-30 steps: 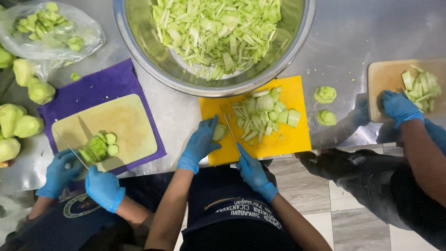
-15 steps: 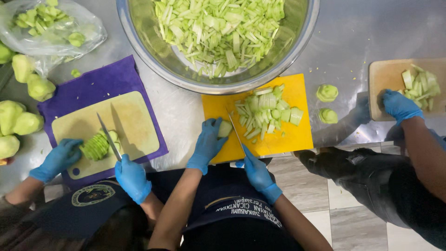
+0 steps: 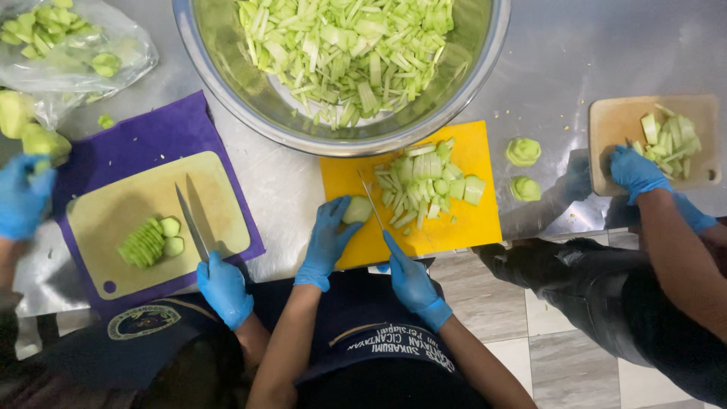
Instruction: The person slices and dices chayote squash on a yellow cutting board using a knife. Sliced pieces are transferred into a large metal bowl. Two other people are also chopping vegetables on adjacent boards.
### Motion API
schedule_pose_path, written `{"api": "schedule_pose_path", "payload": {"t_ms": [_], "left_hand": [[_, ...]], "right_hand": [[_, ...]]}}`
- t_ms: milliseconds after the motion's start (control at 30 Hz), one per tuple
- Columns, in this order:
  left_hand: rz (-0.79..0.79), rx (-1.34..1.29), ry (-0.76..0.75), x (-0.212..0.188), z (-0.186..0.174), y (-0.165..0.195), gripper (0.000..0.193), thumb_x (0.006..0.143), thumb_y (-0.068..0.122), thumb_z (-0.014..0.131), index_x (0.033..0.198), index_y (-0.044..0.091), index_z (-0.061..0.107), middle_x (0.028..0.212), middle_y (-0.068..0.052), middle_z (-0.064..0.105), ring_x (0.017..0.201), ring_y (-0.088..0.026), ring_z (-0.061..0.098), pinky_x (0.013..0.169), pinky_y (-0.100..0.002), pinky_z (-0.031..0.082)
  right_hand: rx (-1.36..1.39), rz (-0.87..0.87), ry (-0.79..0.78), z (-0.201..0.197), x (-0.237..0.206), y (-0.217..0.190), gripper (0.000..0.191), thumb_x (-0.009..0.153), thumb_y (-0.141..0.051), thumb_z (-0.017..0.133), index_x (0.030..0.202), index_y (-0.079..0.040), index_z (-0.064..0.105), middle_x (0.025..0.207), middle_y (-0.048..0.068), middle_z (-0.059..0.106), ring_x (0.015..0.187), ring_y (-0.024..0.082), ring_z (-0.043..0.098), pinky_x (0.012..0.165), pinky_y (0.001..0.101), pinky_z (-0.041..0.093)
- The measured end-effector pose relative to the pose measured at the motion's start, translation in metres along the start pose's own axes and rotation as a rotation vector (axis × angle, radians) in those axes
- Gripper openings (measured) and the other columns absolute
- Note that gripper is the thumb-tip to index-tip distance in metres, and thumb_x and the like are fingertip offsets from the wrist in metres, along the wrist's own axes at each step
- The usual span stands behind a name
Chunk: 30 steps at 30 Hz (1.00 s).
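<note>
Right hand [image 3: 409, 282], blue-gloved: grip clenched on the handle of a knife [image 3: 371, 198], blade lying up across the yellow cutting board [image 3: 469, 227], tip near the board's upper left.

Left hand [image 3: 327, 241], blue-gloved: fingers curled over a pale green vegetable piece [image 3: 356, 209], pressing it to the board just left of the blade, near the left edge.

Cut pieces [image 3: 428, 185]: heaped right of the blade, mid-board; bare yellow margin along the lower and right edges.

Steel bowl [image 3: 250, 91]: full of green strips, rim overlapping the board's top edge.

Tabletop [image 3: 568, 53]: metal; two rounded vegetable ends [image 3: 523, 168] just right of the board.

Left neighbour: a gloved hand [image 3: 225, 288] holds a second knife [image 3: 191, 221] on a cream board [image 3: 113, 220] over a purple mat [image 3: 144, 136], beside sliced rounds [image 3: 150, 242].

Right neighbour: gloved hand [image 3: 634, 171] on a wooden board [image 3: 621, 121].

Open room: bare tabletop at upper right.
</note>
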<state>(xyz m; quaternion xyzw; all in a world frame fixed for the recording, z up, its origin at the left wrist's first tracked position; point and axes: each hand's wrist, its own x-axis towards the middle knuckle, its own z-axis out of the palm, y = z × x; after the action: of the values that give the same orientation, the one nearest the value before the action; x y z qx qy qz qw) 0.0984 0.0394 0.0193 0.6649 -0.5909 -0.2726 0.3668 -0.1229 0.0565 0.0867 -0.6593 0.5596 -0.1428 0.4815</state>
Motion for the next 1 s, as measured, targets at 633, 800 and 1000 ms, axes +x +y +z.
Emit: {"api": "schedule_pose_path", "payload": {"t_ms": [633, 800, 1000], "left_hand": [[-0.026, 0.029, -0.012, -0.002, 0.005, -0.001, 0.064, 0.086, 0.027, 0.079, 0.142, 0.004, 0.058, 0.137, -0.02, 0.058, 0.128, -0.039, 0.053, 0.108, -0.045, 0.047], [-0.033, 0.04, -0.003, -0.001, 0.005, 0.0, 0.064, 0.086, 0.028, 0.079, 0.142, 0.004, 0.058, 0.136, -0.02, 0.059, 0.127, -0.039, 0.053, 0.106, -0.045, 0.047], [-0.023, 0.011, 0.042, -0.001, 0.009, 0.003, 0.065, 0.086, 0.028, 0.079, 0.142, 0.003, 0.057, 0.135, -0.02, 0.059, 0.126, -0.039, 0.053, 0.106, -0.044, 0.047]], "right_hand": [[0.012, 0.047, -0.05, 0.005, -0.003, 0.005, 0.055, 0.101, -0.008, 0.051, 0.155, -0.014, 0.047, 0.081, 0.022, 0.066, 0.071, 0.024, 0.07, 0.077, 0.0347, 0.055], [0.036, -0.377, 0.082, 0.014, 0.004, 0.017, 0.053, 0.103, -0.005, 0.051, 0.156, -0.007, 0.045, 0.1, 0.023, 0.07, 0.094, 0.024, 0.072, 0.086, 0.0359, 0.054], [0.124, 0.003, 0.032, 0.005, 0.001, 0.013, 0.056, 0.1, -0.01, 0.046, 0.156, -0.014, 0.043, 0.077, 0.015, 0.063, 0.069, 0.017, 0.058, 0.072, 0.0344, 0.053]]}}
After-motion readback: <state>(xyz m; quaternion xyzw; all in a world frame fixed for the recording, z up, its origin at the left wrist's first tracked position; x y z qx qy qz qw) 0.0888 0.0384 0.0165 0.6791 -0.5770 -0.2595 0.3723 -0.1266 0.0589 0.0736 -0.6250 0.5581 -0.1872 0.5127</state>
